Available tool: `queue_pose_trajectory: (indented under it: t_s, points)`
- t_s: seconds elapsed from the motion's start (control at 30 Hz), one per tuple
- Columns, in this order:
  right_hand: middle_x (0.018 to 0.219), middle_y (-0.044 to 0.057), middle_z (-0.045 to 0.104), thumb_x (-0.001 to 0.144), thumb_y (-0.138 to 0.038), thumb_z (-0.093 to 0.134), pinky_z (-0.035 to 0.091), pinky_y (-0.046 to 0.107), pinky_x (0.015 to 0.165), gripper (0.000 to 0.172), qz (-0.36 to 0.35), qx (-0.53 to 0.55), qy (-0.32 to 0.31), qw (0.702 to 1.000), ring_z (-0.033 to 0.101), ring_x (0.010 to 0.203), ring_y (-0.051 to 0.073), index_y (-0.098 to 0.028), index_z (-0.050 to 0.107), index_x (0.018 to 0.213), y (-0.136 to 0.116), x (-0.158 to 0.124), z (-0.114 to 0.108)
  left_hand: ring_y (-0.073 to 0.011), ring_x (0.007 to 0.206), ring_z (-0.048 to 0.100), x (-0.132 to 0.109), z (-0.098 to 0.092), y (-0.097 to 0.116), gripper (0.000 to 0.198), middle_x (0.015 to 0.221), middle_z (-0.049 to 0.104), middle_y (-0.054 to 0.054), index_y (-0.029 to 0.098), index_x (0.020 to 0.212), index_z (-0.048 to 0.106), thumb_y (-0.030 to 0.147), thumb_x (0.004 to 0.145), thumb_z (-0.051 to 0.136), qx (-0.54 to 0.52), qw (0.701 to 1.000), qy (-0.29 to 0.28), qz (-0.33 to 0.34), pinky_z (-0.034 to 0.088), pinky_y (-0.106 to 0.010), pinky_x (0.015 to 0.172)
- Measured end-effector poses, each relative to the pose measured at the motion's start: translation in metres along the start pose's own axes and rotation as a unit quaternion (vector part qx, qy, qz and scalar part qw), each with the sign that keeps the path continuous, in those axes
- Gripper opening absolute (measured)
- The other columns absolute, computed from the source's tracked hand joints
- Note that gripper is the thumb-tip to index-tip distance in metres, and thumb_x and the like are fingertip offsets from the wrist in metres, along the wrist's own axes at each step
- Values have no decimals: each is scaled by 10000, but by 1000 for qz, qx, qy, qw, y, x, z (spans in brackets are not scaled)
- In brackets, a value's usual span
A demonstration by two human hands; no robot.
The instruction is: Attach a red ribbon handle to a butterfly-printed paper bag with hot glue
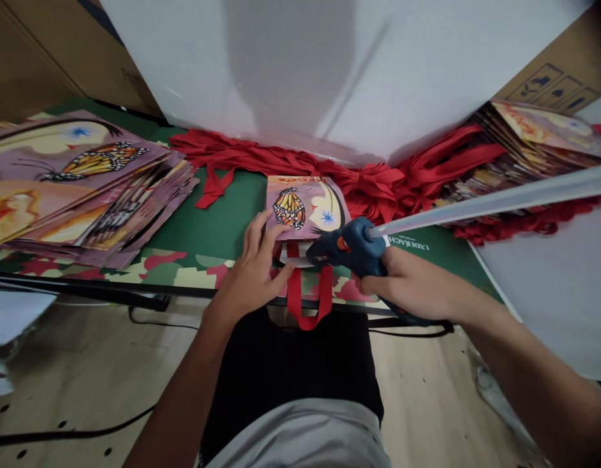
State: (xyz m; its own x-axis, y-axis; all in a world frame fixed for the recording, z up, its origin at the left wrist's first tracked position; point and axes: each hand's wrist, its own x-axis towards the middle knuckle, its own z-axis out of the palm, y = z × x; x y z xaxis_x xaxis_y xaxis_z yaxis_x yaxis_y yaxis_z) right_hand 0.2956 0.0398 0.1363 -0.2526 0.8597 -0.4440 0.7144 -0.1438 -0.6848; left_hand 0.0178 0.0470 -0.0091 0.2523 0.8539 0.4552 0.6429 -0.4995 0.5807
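A small paper bag [300, 224] printed with a monarch butterfly lies on the green table, its opening towards me. A red ribbon handle [307, 321] loops from its opening and hangs over the table edge. My left hand [252, 273] grips the bag at its left side, fingers on the printed face and thumb near the opening. My right hand [410, 279] is closed round the handle of a dark blue glue gun [354, 246] with a long clear glue stick [486, 201] out of its back. Its nozzle points into the opening by the ribbon; the tip is hard to see.
Flat printed bags [115, 195] are piled at the left. Red ribbons [261, 153] lie along the back against a white panel [291, 71]. At the right stands a stack of bags [534, 146] with red handles. A black cable [412, 333] hangs below the table edge.
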Motion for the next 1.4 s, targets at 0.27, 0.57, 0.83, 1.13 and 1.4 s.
queue_pose_trajectory:
  t_s: [0.27, 0.57, 0.83, 1.13, 1.4]
  points:
    - [675, 0, 699, 700, -373, 839, 483, 305, 551, 299, 118, 259, 98, 954, 638, 592, 224, -205, 789, 943, 49, -17, 14, -391, 1685, 289, 0, -1, 2, 587, 1768, 249, -183, 288, 1550, 412, 284, 1014, 650, -7, 1000, 4, -9, 336, -669, 1348]
    - [998, 131, 795, 667, -392, 836, 580, 569, 1104, 305, 22, 519, 159, 839, 761, 1090, 418, -218, 789, 913, 139, -51, 47, -386, 1684, 293, 0, -1, 0, 551, 1770, 240, -170, 304, 1554, 396, 323, 1050, 617, -1, 1000, -1, -12, 333, -674, 1353]
    - [1067, 123, 784, 752, -351, 815, 552, 600, 1152, 298, -18, 554, 161, 817, 763, 1109, 400, -209, 819, 1014, 143, -55, 64, -404, 1680, 295, 1, 1, -6, 551, 1765, 250, -176, 298, 1547, 403, 376, 1044, 613, 8, 1000, 8, -7, 321, -691, 1351]
    - [1021, 114, 799, 741, -343, 813, 591, 571, 1118, 283, -25, 567, 141, 811, 765, 1125, 404, -215, 839, 992, 141, -50, 67, -402, 1678, 298, 1, -1, -3, 539, 1758, 254, -177, 292, 1539, 420, 398, 1046, 612, 6, 1000, 3, -12, 314, -684, 1355]
    - [1042, 156, 826, 697, -300, 842, 616, 619, 1130, 316, 54, 527, 301, 793, 774, 1195, 453, -190, 812, 992, 177, -48, 10, -407, 1669, 313, 1, -1, -4, 557, 1760, 242, -180, 298, 1542, 393, 371, 1039, 620, 9, 1000, 0, -8, 346, -683, 1337]
